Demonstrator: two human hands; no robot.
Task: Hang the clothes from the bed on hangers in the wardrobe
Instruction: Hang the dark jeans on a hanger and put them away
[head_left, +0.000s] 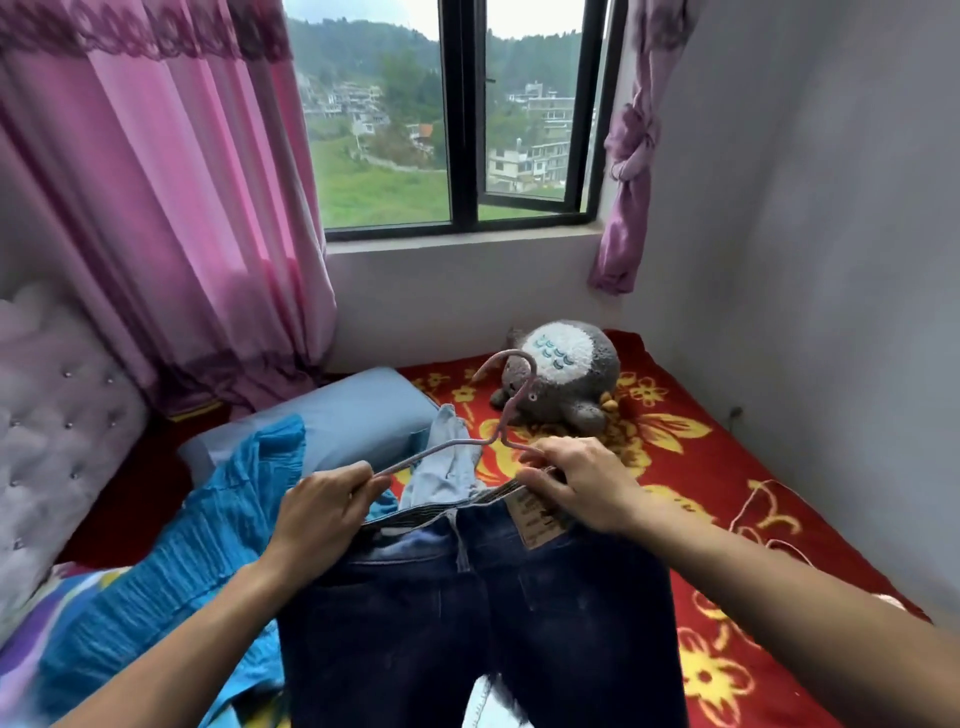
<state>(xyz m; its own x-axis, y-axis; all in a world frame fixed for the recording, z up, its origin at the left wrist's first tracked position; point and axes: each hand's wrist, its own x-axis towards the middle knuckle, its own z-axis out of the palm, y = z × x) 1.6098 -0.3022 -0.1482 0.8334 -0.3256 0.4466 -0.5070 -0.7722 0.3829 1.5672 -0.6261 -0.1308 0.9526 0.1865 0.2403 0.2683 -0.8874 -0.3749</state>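
Your dark jeans (483, 613) hang in the lower centre of the frame, waistband up, held against a pale pink hanger (514, 408) whose hook rises just above them. Your left hand (322, 512) grips the hanger's left arm together with the waistband; your right hand (582, 483) pinches the hanger's right end and the waistband by the leather label. Just behind the jeans lies a light denim garment (447, 462), and at lower left a turquoise garment (208, 545) spreads beside a blue pillow (353, 410). All rest on the bed (701, 467) with its red flowered cover, where a grey plush toy (566, 374) sits at centre, below the window (462, 114).
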